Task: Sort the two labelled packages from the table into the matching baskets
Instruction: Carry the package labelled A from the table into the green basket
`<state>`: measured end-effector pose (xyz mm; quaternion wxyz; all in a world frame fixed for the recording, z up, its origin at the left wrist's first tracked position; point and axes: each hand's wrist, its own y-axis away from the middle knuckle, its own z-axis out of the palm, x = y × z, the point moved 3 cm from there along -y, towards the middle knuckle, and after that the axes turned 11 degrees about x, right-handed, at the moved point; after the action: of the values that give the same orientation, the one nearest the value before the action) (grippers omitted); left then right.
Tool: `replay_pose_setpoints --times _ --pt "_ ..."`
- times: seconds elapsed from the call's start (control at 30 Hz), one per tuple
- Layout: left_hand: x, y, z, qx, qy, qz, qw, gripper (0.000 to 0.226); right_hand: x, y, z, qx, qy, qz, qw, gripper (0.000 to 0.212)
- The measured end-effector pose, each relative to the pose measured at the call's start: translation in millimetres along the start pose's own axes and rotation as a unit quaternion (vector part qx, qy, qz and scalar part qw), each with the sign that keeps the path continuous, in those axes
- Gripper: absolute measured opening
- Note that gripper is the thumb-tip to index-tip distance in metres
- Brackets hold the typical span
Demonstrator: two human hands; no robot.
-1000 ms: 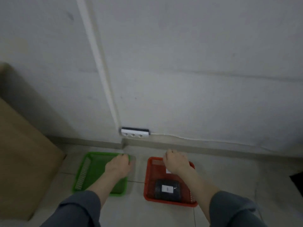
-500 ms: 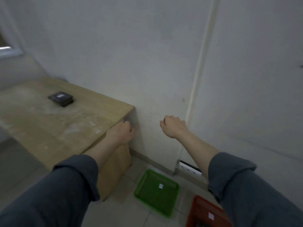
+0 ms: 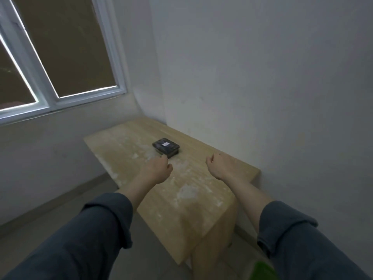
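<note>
A black package (image 3: 166,147) with a small white label lies flat on the light wooden table (image 3: 189,190), toward its far half. My left hand (image 3: 156,169) hovers just in front of the package, fingers curled, holding nothing. My right hand (image 3: 221,165) is over the table to the package's right, loosely fisted and empty. A sliver of the green basket (image 3: 261,271) shows at the bottom edge between my right sleeve and the table. The red basket is out of view.
The table stands in a corner, its right side against a white wall (image 3: 262,77). A window (image 3: 56,57) with a white frame is at the upper left. Grey floor (image 3: 50,215) lies left of the table.
My view has swung left from the baskets on the floor to the table. Both hands have come up over the tabletop, the left one close to the black package.
</note>
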<state>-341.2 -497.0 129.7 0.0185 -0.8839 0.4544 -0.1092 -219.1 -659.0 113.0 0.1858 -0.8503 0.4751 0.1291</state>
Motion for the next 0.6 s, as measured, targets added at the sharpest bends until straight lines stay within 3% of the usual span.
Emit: replay_pose_setpoints --times 0.23,0.6 --pt "-100.4 -102.2 30.2 -0.034 0.0 -0.022 0.999 0.045 -74.8 -94.9 103.0 0.009 0.025 0.019 0.999 0.052" --pt "-201.2 -293.5 86.8 -0.083 0.043 -0.01 0.996 0.037 -115.6 -239.3 217.6 -0.027 0.051 0.145 0.988 0.052"
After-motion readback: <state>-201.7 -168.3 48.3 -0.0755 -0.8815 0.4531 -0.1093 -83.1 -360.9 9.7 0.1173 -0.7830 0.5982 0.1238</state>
